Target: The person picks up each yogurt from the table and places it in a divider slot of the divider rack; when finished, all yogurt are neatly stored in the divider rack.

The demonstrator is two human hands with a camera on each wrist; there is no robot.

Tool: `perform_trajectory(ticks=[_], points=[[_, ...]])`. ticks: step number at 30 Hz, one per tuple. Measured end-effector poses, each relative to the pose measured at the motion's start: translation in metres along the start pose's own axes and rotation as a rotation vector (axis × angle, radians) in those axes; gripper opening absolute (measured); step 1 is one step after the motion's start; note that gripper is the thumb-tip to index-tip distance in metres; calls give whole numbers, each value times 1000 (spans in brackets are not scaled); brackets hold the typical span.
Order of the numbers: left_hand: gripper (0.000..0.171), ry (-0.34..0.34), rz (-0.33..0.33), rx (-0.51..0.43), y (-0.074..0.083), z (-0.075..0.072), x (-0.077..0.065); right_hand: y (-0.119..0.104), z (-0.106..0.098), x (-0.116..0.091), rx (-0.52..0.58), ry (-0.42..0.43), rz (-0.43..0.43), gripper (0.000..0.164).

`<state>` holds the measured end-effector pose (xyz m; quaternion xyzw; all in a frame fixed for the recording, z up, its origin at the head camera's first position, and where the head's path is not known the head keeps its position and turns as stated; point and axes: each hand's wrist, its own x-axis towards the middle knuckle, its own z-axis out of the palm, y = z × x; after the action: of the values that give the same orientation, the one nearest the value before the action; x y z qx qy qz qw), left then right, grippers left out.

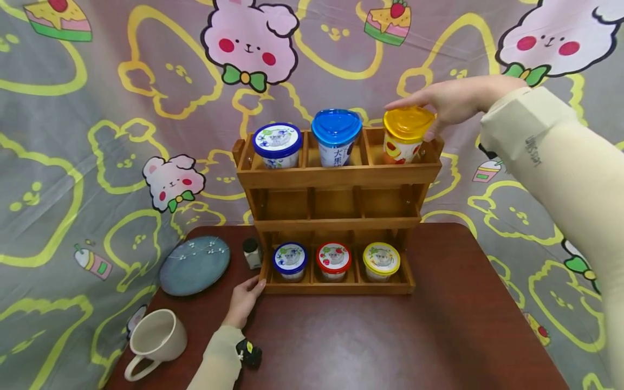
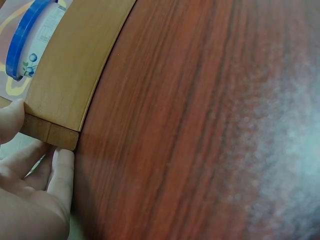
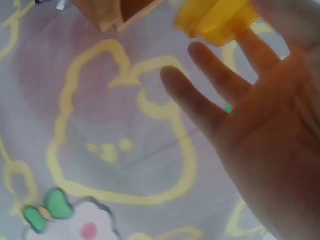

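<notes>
A three-tier wooden rack (image 1: 336,176) stands on the table. My right hand (image 1: 453,103) grips a yellow-lidded yogurt cup (image 1: 403,135) by its lid, thumb on one side and fingers on the other, at the top tier's right compartment. In the right wrist view, the yellow lid (image 3: 215,20) is blurred and some fingers stick out loose. The left hand (image 1: 242,300) holds the rack's lower left corner; thumb and fingers straddle the wood (image 2: 55,132) in the left wrist view. Beside the yellow cup are a blue-lidded tall cup (image 1: 336,138) and a low blue-rimmed tub (image 1: 277,143).
On the bottom tier sit tubs with blue (image 1: 290,261), red (image 1: 333,261) and yellow (image 1: 381,261) rims. Left of the rack are a small black-capped jar (image 1: 252,253), a blue-grey plate (image 1: 195,265) and a beige mug (image 1: 157,337). A patterned curtain (image 1: 122,206) hangs behind the table.
</notes>
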<state>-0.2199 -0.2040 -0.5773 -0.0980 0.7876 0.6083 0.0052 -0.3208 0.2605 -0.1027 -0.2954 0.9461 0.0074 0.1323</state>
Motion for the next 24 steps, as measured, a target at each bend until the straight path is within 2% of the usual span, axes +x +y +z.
perform_trajectory(ticks=[3,7,12,20,24], points=[[54,0,4,-1,0,0,0,-10,-2,1,-74,3,-2,100],[53,1,-1,-5,0,0,0,-17,-1,2,-114,17,-21,100],[54,-2,1,-9,-1,0,-1,-16,2,3,-132,57,-51,98],[56,-13,2,-4,-2,-1,-3,-11,13,1,-205,173,-129,88],[55,-12,6,-5,-1,-1,-2,-11,10,-2,-185,161,-91,98]])
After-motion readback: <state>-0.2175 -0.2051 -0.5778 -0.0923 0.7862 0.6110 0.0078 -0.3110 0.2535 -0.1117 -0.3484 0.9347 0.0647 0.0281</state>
